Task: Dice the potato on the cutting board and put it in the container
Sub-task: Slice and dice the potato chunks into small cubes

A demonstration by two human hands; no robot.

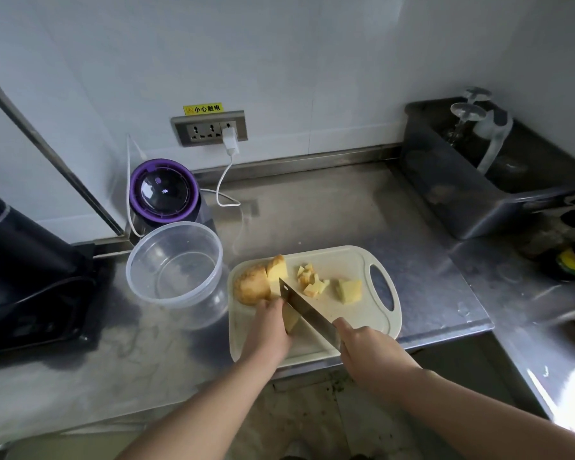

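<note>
little is done: a few dice [312, 283] lie on the cutting board [352, 322], the left hand [269, 328] clamps the mostly uncut potato [253, 284], the right hand [365, 351] grips the knife [304, 308], and the container [176, 260] holds none.

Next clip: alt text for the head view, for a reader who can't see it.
A person's right hand holds a knife against a potato piece that the left hand steadies on a white cutting board; small dice and larger chunks lie on it. An empty clear container stands left of the board.
</note>
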